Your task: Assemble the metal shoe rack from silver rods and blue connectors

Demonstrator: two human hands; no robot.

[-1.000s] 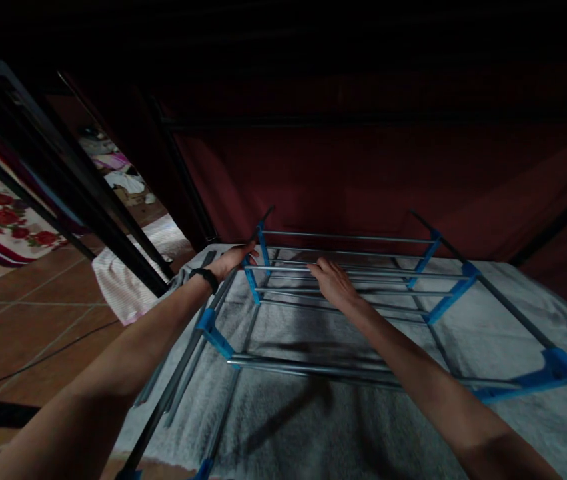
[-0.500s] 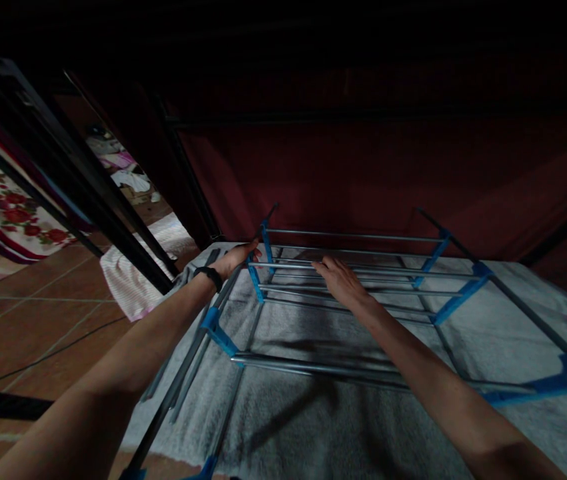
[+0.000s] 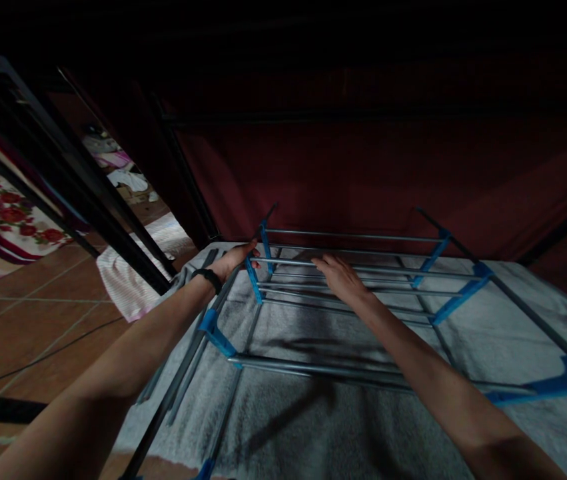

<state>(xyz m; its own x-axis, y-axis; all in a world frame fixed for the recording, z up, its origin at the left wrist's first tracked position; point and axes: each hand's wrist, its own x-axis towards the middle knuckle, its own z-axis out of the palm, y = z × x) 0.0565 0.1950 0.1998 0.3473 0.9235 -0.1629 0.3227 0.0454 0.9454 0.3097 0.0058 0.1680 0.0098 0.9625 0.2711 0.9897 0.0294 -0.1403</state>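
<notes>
Bar (image 3: pixel 388 269) apparently rose at left; open gap before front rods (image 3: pixel 288 365).

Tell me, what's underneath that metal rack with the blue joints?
Under the rack lies a grey, fuzzy cloth with shadows across it. The right forearm blocks part of the view, and whatever lies beneath the cloth is hidden.

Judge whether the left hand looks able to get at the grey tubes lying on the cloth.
Probably yes. The left hand is on the rack and would first need to let go, but the grey tubes lie close on its left, their far ends uncovered on the cloth.
</notes>
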